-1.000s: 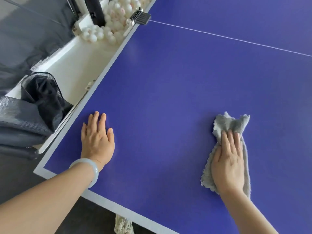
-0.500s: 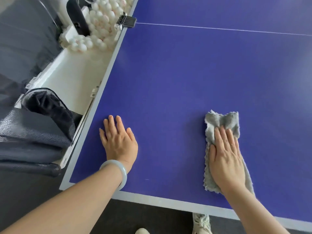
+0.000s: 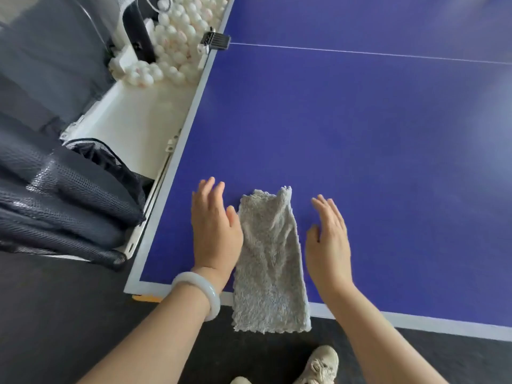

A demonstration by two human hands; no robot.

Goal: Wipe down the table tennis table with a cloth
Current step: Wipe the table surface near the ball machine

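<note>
Lying flat near the near-left corner of the blue surface (image 3: 360,148), the grey cloth (image 3: 268,259) has its lower end hanging over the near edge. Neither hand holds it. The left hand (image 3: 213,231) sits just beside its left edge, perhaps touching it. The right hand (image 3: 329,245) is a little apart on the other side. Both sets of fingers (image 3: 206,189) are straight and released, grasping nothing.

To wipe well from here, I judge that one flat palm should come down on the middle of the cloth and draw the hanging end back up, so that the whole cloth bears on the surface. Long overlapping strokes should then run outward from this corner, right up to the white border.

Along the left side runs a white trough (image 3: 133,120). Its far end holds a heap of white balls (image 3: 177,37), while its near stretch looks bare. Dark mesh netting (image 3: 83,184) is bunched at its near end, and what is inside it cannot be made out.
</note>
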